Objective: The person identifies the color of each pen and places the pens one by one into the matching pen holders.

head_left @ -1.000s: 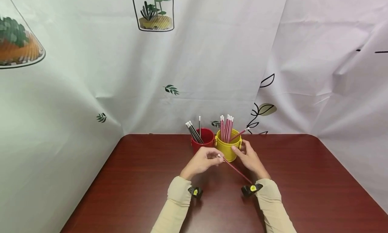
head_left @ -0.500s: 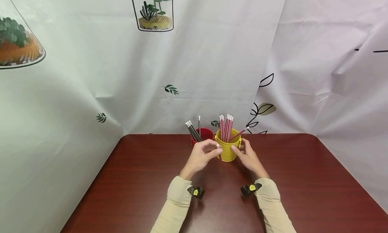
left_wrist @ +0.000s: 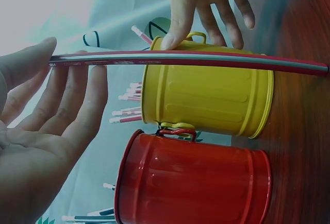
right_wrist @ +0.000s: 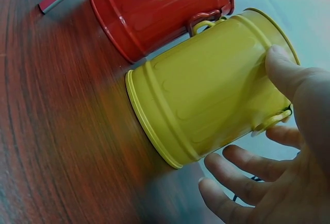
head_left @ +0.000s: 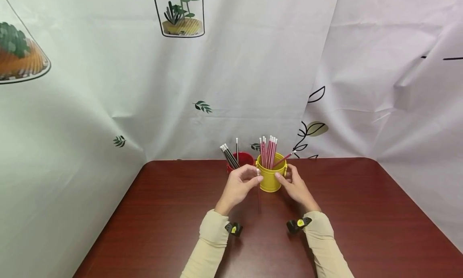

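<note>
My left hand (head_left: 236, 187) pinches a red pencil (left_wrist: 206, 59) with a pale stripe between thumb and fingertips, near its white-eraser end. The pencil hangs almost upright, its lower end near the tabletop, in front of the yellow bucket (head_left: 269, 181). Thumb on the near wall below the rim and fingers round by the side handle, my right hand (head_left: 298, 189) holds that bucket; several of these fingers are spread loosely. Several pink-red pencils (head_left: 269, 153) stand in the yellow bucket, eraser ends up, one leaning right. Beside it on the left is a red bucket (left_wrist: 193, 183), partly hidden by my left hand in the head view.
Several black pencils (head_left: 230, 155) with white erasers lean in the red bucket. The buckets touch or nearly touch at their handles, near the back of the brown table (head_left: 173, 213). A pale printed backdrop (head_left: 253, 69) hangs behind.
The pencil in my left hand has swung from slanting down to the right to hanging almost upright. The left hand rose slightly toward the buckets. My right hand stays on the yellow bucket.
</note>
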Demonstrator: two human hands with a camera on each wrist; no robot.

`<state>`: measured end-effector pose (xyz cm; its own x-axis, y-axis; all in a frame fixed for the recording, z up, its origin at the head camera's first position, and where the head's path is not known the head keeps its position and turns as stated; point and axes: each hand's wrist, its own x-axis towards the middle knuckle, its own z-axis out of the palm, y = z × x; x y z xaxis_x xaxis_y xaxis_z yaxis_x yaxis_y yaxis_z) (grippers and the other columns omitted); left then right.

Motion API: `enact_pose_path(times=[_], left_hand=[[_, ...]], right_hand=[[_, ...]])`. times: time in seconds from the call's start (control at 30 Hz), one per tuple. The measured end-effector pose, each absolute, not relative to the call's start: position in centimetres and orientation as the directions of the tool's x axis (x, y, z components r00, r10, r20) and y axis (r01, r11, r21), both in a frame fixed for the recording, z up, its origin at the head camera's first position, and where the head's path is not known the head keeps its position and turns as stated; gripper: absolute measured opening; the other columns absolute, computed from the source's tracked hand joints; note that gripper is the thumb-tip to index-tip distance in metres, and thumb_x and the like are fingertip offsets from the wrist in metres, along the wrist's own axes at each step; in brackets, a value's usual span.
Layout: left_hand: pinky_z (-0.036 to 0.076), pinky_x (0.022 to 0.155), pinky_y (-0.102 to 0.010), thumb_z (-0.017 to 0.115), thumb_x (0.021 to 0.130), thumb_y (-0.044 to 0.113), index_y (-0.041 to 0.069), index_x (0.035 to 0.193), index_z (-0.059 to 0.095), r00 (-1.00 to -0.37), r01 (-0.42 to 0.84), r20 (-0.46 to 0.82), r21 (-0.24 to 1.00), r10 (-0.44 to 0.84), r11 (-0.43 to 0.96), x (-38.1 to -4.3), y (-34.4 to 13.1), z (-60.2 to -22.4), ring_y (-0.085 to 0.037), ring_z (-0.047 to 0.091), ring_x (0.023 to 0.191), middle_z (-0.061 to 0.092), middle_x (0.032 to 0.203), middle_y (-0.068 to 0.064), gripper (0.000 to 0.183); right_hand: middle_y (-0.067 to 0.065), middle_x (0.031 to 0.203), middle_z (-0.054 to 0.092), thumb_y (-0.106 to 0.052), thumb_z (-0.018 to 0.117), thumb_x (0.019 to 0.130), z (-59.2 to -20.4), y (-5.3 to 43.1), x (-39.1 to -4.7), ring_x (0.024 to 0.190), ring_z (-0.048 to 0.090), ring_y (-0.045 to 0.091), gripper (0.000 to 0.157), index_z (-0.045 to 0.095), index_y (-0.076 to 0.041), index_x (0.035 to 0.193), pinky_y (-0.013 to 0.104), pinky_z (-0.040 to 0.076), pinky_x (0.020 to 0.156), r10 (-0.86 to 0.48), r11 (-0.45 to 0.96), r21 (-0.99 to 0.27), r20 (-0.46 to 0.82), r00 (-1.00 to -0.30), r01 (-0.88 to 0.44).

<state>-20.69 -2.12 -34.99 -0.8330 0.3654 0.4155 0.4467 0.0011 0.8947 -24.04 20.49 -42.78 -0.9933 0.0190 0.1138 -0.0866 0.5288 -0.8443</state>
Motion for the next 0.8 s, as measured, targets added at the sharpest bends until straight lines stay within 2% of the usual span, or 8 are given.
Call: enact_pose_path(times=[0.33,0.63,0.8], left_hand=[[0.052,0.073,-0.025,0.066,0.082,0.004,-0.003,0.100,0.062,-0.826,0.486,0.420,0.868,0.377,0.099,-20.1,-1.6,-35.1,-0.026,0.062,0.084,0.064,0.093,-0.018,0.019],[0.053,0.069,-0.029,0.065,0.082,0.001,-0.004,0.097,0.062,-0.817,0.517,0.461,0.851,0.347,0.086,-20.1,-1.6,-34.4,-0.028,0.062,0.079,0.064,0.087,-0.021,0.016],[0.054,0.067,-0.031,0.066,0.082,0.002,-0.004,0.097,0.062,-0.802,0.557,0.497,0.823,0.332,0.113,-20.3,-1.8,-33.8,-0.027,0.063,0.077,0.064,0.086,-0.020,0.017]], right_hand=[[0.020,0.121,0.051,-0.051,0.053,0.087,-42.7,20.4,-23.9,0.102,0.054,0.031,0.071,0.021,-0.017,0.140,0.044,0.046,0.085,0.015,0.509,-0.858,0.094,-0.995,-0.073],[0.019,0.119,0.051,-0.050,0.054,0.087,-42.7,20.3,-23.9,0.099,0.054,0.030,0.069,0.022,-0.017,0.139,0.038,0.046,0.081,0.020,0.502,-0.862,0.096,-0.995,-0.073],[0.020,0.118,0.052,-0.049,0.054,0.088,-42.6,20.4,-23.9,0.100,0.054,0.031,0.068,0.023,-0.017,0.139,0.041,0.045,0.083,0.020,0.509,-0.857,0.108,-0.994,-0.083]])
